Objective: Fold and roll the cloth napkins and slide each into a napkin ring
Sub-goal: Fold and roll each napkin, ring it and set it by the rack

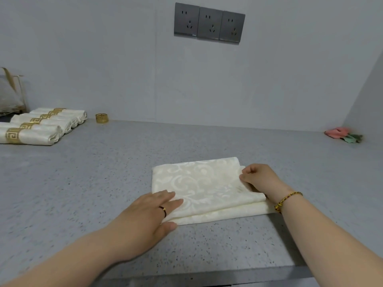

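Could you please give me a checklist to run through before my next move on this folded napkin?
1. Folded napkin lies flat on the countertop: ok.
2. Layer edges aligned: not ok, the lower layer shows past the near edge.
3. Left hand presses the near left corner: ok.
4. Right hand has a pinch grip on the right edge: ok.
5. Spare gold napkin ring stands free by the wall: ok.

No readable text anywhere afaict. The sockets [209, 23] have a tiny pale mark [194, 35] on the bottom edge of the left plate, way too small to read. The rings [13, 136], far down-left of the sockets, just carry a gold key pattern, no letters. Same w/ the napkin [199, 183] below the sockets, swirls only.
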The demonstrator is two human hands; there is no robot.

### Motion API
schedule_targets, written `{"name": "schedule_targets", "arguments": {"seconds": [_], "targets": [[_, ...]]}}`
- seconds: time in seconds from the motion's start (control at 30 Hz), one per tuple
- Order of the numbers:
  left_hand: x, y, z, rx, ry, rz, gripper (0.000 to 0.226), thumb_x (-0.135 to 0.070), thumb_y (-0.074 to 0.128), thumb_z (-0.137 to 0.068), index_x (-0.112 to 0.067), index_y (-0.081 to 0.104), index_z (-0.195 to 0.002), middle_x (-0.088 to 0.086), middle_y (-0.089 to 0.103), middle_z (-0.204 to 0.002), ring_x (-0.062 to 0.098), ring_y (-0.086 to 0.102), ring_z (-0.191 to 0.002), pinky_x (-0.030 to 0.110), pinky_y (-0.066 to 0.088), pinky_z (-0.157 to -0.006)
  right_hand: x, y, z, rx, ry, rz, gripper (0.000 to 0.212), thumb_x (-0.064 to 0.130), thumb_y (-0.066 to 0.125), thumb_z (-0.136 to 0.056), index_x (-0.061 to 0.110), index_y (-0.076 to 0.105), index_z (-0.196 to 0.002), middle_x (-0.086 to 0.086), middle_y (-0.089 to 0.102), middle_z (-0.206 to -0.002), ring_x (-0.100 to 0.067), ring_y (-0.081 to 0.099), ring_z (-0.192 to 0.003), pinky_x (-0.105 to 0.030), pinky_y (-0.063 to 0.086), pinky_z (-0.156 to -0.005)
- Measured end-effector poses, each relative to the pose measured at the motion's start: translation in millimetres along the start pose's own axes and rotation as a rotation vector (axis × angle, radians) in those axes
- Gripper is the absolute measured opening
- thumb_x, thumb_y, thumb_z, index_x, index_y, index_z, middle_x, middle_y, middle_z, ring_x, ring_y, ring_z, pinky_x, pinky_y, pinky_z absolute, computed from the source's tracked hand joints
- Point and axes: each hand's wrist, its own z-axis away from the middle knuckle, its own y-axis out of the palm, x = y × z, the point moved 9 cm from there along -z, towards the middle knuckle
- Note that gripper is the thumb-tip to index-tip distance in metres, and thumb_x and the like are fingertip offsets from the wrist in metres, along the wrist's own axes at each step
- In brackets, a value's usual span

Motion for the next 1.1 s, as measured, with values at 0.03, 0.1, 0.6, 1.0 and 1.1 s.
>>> {"name": "schedule_targets", "arguments": {"seconds": [0.03, 0.1, 0.6, 1.0, 1.1], "targets": [[1.3, 0.4, 1.0, -0.008, -0.007, 0.005, 0.131, -0.081, -0.038, -0.025, -0.04, 0.0, -0.144, -0.028, -0.011, -0.137, -0.006, -0.007, -0.135, 0.014, -0.01, -0.103, 0.6, -0.8, 1.6, 0.006, -0.022, -0.003, 0.026, -0.003, 0.054, -0.085, 0.01, 0.048, -0.063, -0.004, 0.047, -0.056, -0.014, 0.039, -0.049, -0.016, 0.037, -0.042], [-0.4, -7.7, 2.4, -0.081, -0.009, 0.014, 0.121, -0.085, -0.031, -0.04, -0.038, 0.012, -0.143, -0.026, -0.002, -0.139, -0.009, 0.001, -0.13, 0.012, -0.002, -0.106, -1.9, -4.9, 2.8, -0.004, -0.045, -0.038, 0.025, -0.002, 0.055, -0.085, 0.012, 0.051, -0.064, -0.003, 0.046, -0.053, -0.014, 0.039, -0.046, -0.016, 0.036, -0.04], [-3.3, -38.9, -24.7, -0.234, -0.018, -0.325, 0.028, -0.023, 0.084, -0.042, -0.032, 0.072, -0.065, -0.01, 0.068, -0.066, 0.005, 0.064, -0.067, 0.015, 0.049, -0.071, -1.7, -11.6, 7.9, -0.147, -0.185, -0.124, 0.01, 0.008, 0.051, -0.09, 0.011, 0.053, -0.099, -0.003, 0.049, -0.057, -0.011, 0.05, -0.05, -0.017, 0.041, -0.05], [155.4, -59.4, -44.9, -0.321, -0.54, 0.132, 0.032, 0.003, 0.046, -0.084, -0.01, 0.066, -0.105, 0.01, 0.059, -0.118, 0.027, 0.052, -0.111, 0.029, 0.039, -0.09, 75.8, 68.9, 17.7, 0.18, -0.521, 0.114, 0.035, -0.005, 0.045, -0.084, 0.03, 0.05, -0.086, 0.017, 0.042, -0.093, -0.003, 0.042, -0.07, -0.003, 0.037, -0.062], [165.6, -60.0, -49.0, -0.362, -0.532, 0.184, 0.034, 0.006, 0.045, -0.084, -0.009, 0.066, -0.105, 0.01, 0.061, -0.118, 0.026, 0.053, -0.111, 0.025, 0.038, -0.09, 78.8, 79.4, 18.2, 0.22, -0.486, -0.025, 0.042, -0.007, 0.039, -0.085, 0.034, 0.051, -0.082, 0.013, 0.044, -0.098, -0.006, 0.042, -0.068, -0.004, 0.038, -0.058]]}}
